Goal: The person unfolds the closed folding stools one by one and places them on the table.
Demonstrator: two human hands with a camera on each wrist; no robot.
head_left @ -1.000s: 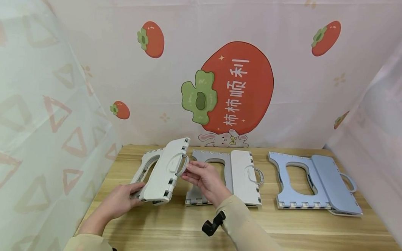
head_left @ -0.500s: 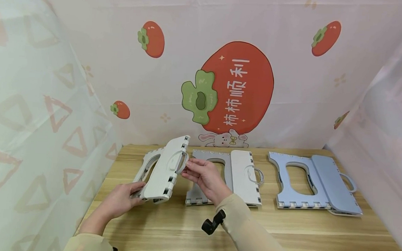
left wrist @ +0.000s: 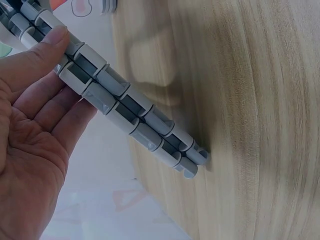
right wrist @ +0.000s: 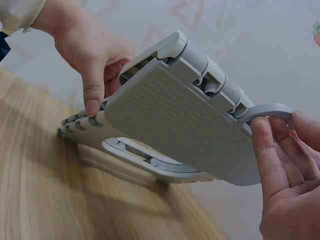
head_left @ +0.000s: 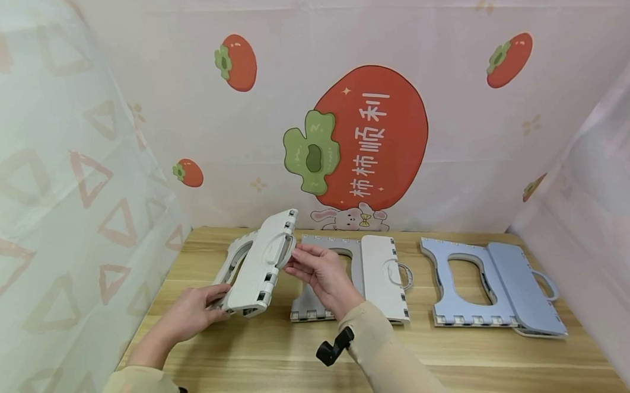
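A white folding stool (head_left: 258, 259), folded flat, is tilted up off the table at the left, its top panel facing the head camera. My left hand (head_left: 193, 313) grips its near hinged edge, thumb on one side and fingers on the other, as the left wrist view shows along the hinge row (left wrist: 120, 100). With thumb and fingertips my right hand (head_left: 324, 277) pinches the grey carry handle (right wrist: 272, 110) at the stool's right side. In the right wrist view the stool's left edge stays close to the wood, and the underside of the panel shows.
Beside it a grey and white folding stool (head_left: 382, 277) lies flat, partly behind my right hand. A blue folding stool (head_left: 529, 288) lies farther right. The wooden table (head_left: 284, 367) meets a printed cloth backdrop (head_left: 454, 198) at the back and sides.
The white stool's top panel has tipped slightly more upright, its right side rising a little. My right hand has risen with the handle; my left hand keeps its hold nearly in place.
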